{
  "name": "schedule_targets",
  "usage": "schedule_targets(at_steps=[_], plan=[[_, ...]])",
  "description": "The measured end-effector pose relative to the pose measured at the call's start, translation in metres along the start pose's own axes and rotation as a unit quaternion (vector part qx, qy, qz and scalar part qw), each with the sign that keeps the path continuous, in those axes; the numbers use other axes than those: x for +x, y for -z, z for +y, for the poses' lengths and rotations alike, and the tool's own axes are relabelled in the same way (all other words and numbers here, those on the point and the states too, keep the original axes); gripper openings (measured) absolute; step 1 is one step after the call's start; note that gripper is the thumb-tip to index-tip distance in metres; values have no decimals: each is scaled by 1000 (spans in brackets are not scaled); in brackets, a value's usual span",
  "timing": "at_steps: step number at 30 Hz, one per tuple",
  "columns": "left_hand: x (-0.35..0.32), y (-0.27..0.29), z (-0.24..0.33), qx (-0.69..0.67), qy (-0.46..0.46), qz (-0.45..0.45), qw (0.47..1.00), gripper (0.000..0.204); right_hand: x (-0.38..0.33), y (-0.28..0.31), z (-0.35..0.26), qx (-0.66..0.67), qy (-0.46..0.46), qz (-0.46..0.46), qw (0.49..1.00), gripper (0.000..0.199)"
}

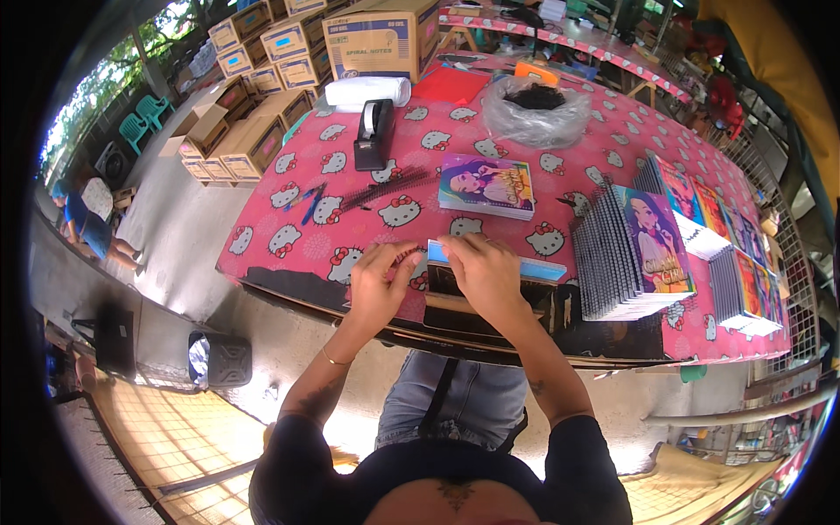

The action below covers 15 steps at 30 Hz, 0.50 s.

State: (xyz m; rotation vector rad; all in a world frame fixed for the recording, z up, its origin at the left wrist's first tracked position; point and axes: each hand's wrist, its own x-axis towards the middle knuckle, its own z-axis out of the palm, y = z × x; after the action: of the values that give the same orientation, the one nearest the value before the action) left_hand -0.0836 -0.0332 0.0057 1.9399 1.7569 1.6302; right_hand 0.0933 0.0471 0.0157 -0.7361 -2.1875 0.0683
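At the table's near edge I hold a notebook (542, 269), of which a light blue and white edge shows. My right hand (483, 273) is closed over its middle, fingers bent down on the edge. Just left of the notebook's end, my left hand (378, 278) pinches a thin dark spiral coil (409, 256), mostly hidden by the fingers. Beyond my hands lies a small stack of notebooks (486, 185) with a purple illustrated cover. Loose black spiral coils (385, 188) rest to its left, next to blue-handled pliers (306, 203).
Spiral-bound notebooks (612, 262) stand in a pile on the right, with more stacks (744, 289) beyond. A black tape dispenser (374, 136), a white roll (367, 92) and a clear plastic bag (535, 114) sit farther back. Cardboard boxes (381, 44) are piled behind. Another person (92, 227) is at far left.
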Motion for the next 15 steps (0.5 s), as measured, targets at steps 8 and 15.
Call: schedule_targets(at_steps=[8,15], plan=[[5,-5,3,-40,15,-26,999,17,-1,-2,0,0,-4,2,1000,11],[14,-2,-16,47,-22,-75,996,17,1,5,-9,8,-17,-7,1000,8]])
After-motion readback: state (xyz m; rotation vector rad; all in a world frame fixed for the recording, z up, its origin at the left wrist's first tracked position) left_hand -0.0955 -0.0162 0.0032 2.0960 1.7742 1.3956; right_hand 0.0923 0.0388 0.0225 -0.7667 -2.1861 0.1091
